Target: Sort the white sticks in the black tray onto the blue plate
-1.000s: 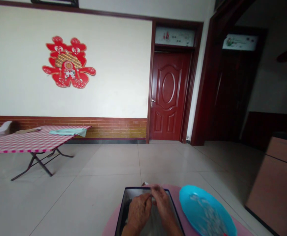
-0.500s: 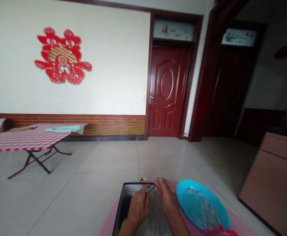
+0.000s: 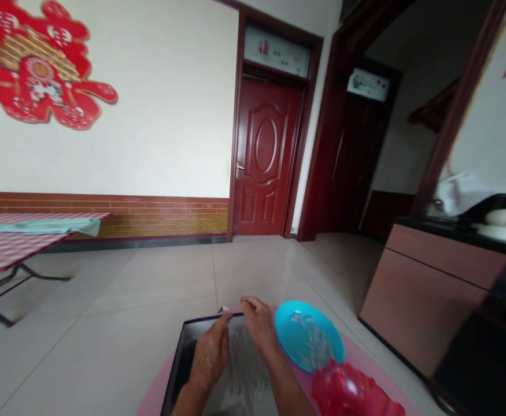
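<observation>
Red dish (image 3: 352,390) further into view now; hands (image 3: 211,353) over box (image 3: 175,367).

Left hand (image 3: 211,349): now apart from the right hand (image 3: 258,321); a thin strip spanned their fingertips before.
View: swung rightward.
Red plasticware (image 3: 350,392): now largely showing, near the blue plate (image 3: 284,323).
White objects (image 3: 501,232): newly visible on the cabinet (image 3: 426,294).
Wall decoration (image 3: 68,110): now cut by the left edge.
</observation>
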